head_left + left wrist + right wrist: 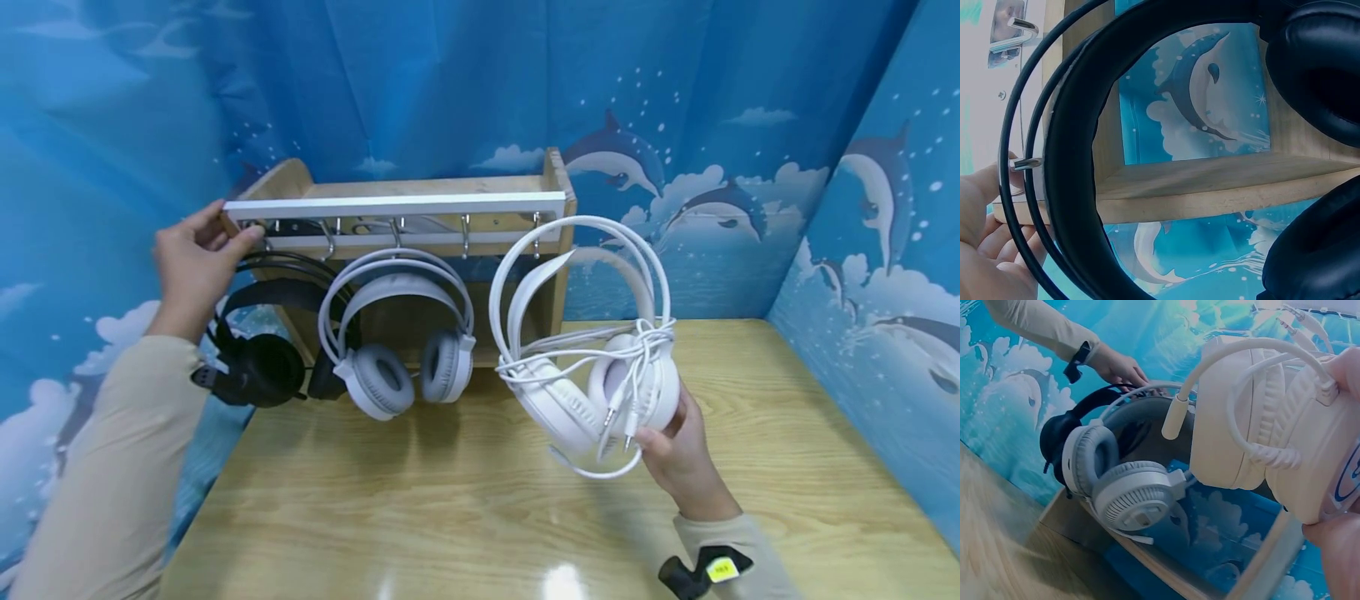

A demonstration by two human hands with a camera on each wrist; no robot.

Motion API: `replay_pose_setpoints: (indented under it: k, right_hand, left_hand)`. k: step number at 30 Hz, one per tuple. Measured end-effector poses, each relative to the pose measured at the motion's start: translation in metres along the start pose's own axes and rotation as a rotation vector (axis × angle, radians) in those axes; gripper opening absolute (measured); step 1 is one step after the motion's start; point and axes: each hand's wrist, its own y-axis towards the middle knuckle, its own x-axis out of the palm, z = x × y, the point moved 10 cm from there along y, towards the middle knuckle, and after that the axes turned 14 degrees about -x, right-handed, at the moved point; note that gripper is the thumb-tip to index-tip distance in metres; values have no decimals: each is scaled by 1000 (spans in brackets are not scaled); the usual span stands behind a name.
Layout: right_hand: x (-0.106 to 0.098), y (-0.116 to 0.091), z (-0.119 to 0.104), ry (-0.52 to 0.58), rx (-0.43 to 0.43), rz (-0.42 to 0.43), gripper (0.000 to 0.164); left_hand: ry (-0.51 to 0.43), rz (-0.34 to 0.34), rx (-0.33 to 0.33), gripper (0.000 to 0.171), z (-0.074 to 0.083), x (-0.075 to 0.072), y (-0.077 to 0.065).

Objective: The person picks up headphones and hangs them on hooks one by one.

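My left hand [197,262] grips the left end of a wooden rack [558,287], at its white hook rail [397,205]. Right beside it, black headphones [272,371] hang from a hook by their headband; in the left wrist view the band [1069,150] crosses in front of the fingers. Grey-white headphones [378,383] hang further along the rail. Low on one earcup, my right hand [684,458] holds white headphones [551,408] upright, the band overlapping the rail's right end. Their cable [645,350] is wound around the earcups, plugs dangling, and a microphone boom [1175,415] curves out.
Metal hooks [465,236] line the rail, with bare ones toward the right. The rack stands at the back of a wood-grain table [480,517]. Blue dolphin-print curtains [465,83] close in behind and at both sides.
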Motion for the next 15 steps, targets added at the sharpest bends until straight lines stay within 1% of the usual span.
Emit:
replay_pose_setpoints:
  k: [7, 14, 15]
  right_hand:
    - [15, -2, 13, -11, 17, -16, 75]
    - [21, -10, 25, -14, 26, 4, 77]
    - [22, -11, 26, -19, 23, 7, 77]
  left_hand:
    - [-4, 1, 7, 62, 1, 0, -1]
    - [5, 2, 3, 63, 0, 0, -1]
    - [-22, 4, -4, 62, -2, 0, 0]
